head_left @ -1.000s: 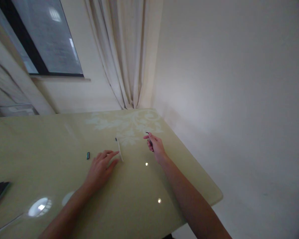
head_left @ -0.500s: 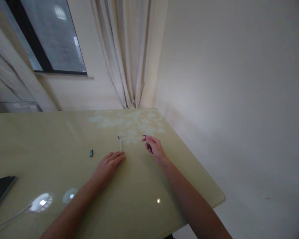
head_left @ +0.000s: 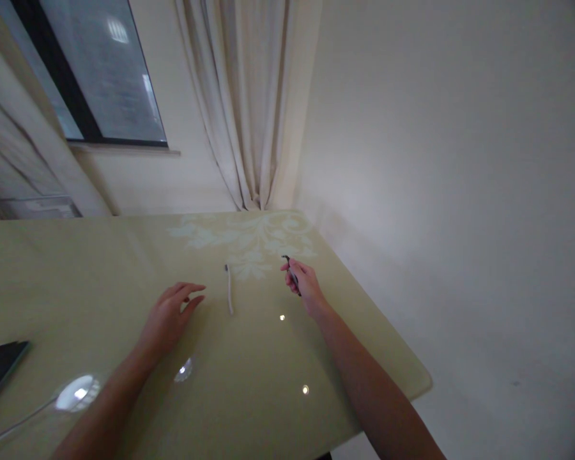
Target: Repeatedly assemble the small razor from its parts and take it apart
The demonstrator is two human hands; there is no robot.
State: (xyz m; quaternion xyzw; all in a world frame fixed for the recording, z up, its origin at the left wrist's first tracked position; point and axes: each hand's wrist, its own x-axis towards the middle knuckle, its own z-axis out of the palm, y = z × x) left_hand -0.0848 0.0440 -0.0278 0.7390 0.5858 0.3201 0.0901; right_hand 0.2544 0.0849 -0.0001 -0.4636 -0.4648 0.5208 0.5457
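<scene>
My left hand hovers over the table left of centre, thumb and fingers apart, with nothing between them. To its right a thin white stick with a dark tip lies on the table, untouched. My right hand is closed around a slim dark tool, whose small bent metal end sticks out past the fingers. The small dark green piece seen earlier is not visible; the left hand covers its place.
A glossy pale green table spreads below, its right edge near the wall. A dark flat device lies at the far left, near a white cable. Curtains hang behind.
My left hand has moved left, away from the white stick, and its thumb and fingers are parted. My right hand has shifted slightly right and tilted the dark tool.
</scene>
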